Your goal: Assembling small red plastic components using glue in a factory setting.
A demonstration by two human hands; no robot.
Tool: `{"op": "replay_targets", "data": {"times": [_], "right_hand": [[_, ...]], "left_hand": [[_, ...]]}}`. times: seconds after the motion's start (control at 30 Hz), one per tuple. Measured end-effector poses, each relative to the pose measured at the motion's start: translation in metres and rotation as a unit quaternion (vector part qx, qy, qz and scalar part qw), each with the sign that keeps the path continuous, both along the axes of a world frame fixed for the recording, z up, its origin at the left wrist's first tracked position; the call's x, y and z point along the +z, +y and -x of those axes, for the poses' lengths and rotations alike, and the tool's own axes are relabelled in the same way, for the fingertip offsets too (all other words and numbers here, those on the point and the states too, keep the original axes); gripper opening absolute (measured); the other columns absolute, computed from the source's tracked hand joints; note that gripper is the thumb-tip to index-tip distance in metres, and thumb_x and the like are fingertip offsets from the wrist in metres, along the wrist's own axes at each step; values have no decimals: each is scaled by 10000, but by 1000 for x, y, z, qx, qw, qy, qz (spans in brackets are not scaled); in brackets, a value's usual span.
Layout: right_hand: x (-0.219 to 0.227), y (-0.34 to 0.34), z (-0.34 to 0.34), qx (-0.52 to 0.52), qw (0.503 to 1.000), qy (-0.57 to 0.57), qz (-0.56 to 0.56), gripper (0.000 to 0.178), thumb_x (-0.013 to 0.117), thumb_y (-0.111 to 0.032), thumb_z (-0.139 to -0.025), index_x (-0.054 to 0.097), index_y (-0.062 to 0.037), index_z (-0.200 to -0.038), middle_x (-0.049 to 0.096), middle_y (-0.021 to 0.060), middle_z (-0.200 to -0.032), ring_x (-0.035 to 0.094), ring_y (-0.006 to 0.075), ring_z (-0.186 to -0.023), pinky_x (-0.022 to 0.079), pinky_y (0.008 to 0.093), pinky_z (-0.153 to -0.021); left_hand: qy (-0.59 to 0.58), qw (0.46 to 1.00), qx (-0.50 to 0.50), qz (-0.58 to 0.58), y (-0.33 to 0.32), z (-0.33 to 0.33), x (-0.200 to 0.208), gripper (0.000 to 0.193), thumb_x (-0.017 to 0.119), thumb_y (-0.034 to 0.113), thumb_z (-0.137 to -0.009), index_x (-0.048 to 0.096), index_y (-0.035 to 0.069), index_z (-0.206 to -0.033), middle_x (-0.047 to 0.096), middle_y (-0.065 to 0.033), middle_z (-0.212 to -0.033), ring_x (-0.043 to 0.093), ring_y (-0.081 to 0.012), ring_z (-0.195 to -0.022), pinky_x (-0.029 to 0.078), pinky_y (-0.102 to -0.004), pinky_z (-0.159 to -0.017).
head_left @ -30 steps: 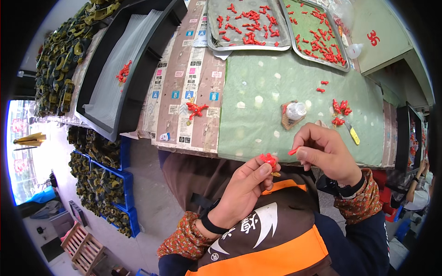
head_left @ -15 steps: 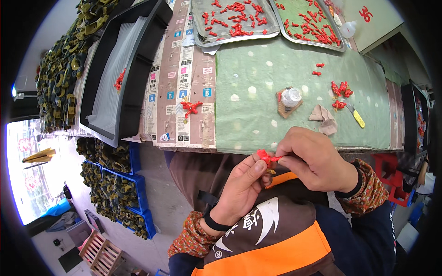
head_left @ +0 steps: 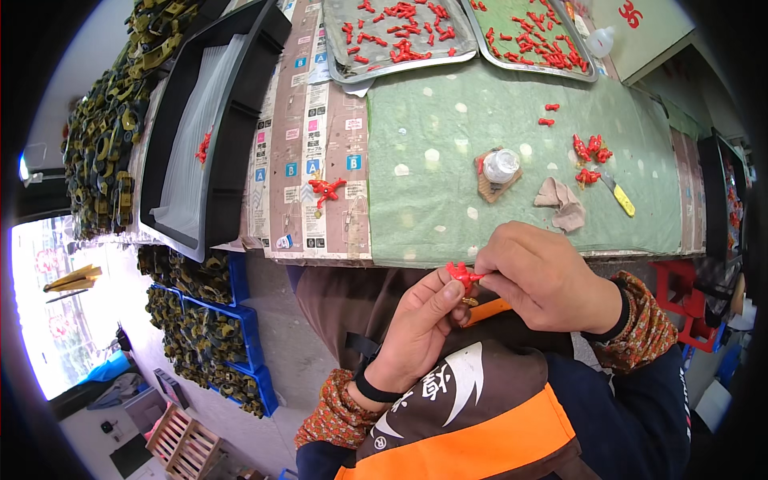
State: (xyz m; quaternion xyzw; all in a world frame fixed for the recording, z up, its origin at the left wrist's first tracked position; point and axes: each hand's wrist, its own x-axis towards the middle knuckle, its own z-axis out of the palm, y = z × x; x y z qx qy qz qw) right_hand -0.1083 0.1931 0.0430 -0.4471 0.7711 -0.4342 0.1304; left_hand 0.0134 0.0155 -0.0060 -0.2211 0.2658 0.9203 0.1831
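Note:
A small red plastic figure (head_left: 462,274) with a gold-coloured bit below it is pinched between the thumb and fingers of my left hand (head_left: 418,320), just off the table's front edge. My right hand (head_left: 552,276) is closed on a thin red limb at the figure's right side; its fingertips partly hide whether that limb is joined on. On the green cloth (head_left: 408,216) beyond lie a crumpled beige rag (head_left: 562,204), a yellow-handled knife (head_left: 621,200) and a small cluster of red figures (head_left: 590,152). Another red figure (head_left: 326,190) sits on the printed paper at the left.
Two metal trays (head_left: 404,72) of small red parts stand at the back. A clear lidded jar (head_left: 501,166) rests on a cardboard piece. Left is a black bin (head_left: 228,144) with plastic sheeting and one red figure. Blue crates (head_left: 250,320) of dark green-yellow parts stand lower left.
The view has shifted slightly, so the table things sit a little further left. Both hands keep their hold on the red figure, which is turned slightly.

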Motion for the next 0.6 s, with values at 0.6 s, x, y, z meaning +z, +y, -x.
{"op": "replay_targets", "data": {"times": [0.6], "right_hand": [[-33,5,-18,-61,989,-113,75,176,729,25,-824,584,-22,-913,605,119,-812,621,309,-689,479,373,-595]], "left_hand": [[-3,994,-12,109,1,-1,0,133,624,178,-1027,630,55,-1079,627,24,-933,494,-45,-746,428,-226,-705]]}}
